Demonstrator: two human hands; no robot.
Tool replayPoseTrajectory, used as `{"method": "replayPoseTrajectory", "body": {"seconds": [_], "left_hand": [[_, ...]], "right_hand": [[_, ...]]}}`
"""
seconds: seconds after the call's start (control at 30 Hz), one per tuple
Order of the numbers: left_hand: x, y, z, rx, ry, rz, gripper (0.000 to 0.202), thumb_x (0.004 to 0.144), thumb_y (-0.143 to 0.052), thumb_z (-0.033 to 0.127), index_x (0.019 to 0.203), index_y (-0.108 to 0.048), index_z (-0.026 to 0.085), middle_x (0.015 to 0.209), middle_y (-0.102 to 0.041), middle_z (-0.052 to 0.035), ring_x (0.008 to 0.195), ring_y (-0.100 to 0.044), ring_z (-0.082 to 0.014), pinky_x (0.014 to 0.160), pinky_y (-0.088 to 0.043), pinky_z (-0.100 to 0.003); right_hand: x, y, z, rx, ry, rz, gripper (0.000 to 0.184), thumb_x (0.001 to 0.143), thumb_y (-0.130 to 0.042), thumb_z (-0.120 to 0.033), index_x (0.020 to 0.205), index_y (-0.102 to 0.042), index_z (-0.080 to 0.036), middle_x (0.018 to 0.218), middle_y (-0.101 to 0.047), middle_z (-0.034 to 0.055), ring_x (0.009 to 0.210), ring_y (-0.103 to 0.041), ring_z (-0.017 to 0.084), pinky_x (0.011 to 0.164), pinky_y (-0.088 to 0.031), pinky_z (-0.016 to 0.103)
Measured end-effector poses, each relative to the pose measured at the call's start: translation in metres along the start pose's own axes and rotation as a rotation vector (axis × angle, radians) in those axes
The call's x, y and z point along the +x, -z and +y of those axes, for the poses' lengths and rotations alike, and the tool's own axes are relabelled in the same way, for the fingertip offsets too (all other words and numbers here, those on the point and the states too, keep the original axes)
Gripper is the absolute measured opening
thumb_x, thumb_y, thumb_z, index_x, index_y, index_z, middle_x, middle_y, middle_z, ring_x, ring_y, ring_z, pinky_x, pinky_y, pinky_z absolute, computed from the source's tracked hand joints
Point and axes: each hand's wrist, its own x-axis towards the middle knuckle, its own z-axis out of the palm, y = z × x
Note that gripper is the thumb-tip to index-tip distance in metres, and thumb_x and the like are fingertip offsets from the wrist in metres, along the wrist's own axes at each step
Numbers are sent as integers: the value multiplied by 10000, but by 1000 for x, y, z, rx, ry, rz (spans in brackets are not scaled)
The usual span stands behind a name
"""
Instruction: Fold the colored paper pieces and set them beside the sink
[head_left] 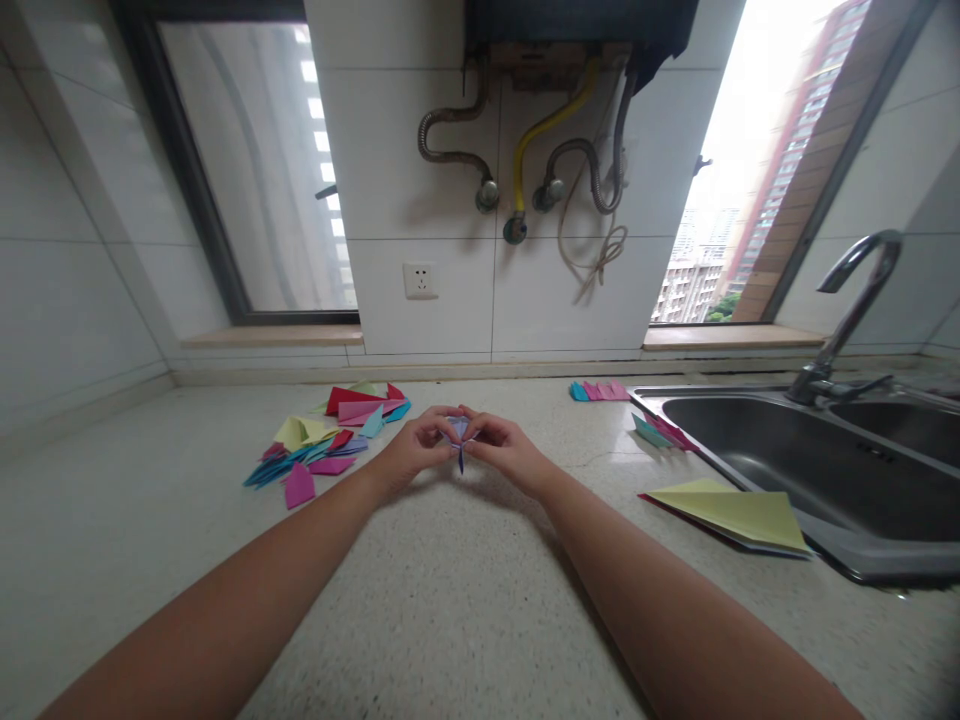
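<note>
Toward back edge of speckled cream stone-look countertop (pixel 442 610), left hand (pixel 417 441) and right hand (pixel 502 443) pinch small lilac folded paper (pixel 460 459); uneven pull could tear it, slack grip might unfold it

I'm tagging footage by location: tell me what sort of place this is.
Probably a kitchen: a metal sink with a curved tap, a speckled countertop, and a yellow pipe on the tiled wall.
</note>
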Motion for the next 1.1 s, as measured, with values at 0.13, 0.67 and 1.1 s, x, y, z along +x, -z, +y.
{"method": "replayPoseTrajectory", "body": {"seconds": [0.13,0.67,1.1], "left_hand": [[0,1,1,-53,11,7,113,708,-792,222,785,-714,193,1279,-544,-95,1235,-508,-272,1031,-376,-432],[4,3,0,19,48,10,178,671,-815,213,834,-750,189,1250,-569,-102,1207,-527,-271,1046,-373,-449],[1,19,-10,303,19,143,498,762,-735,345,1239,-617,261,1320,-540,-102,1099,-563,-236,908,-473,-375]], "right_hand": [[0,0,-3,31,-18,-32,172,774,-732,-375,853,-676,-233,1197,-671,71,1350,-429,227,1123,-291,462],[0,1,-2,63,-57,-42,160,774,-745,-357,795,-670,-217,1294,-620,88,1414,-324,220,1150,-218,454],[-3,-2,2,502,-197,105,251,811,-710,-401,834,-552,-206,1322,-568,54,882,-674,156,904,-522,410]]}}
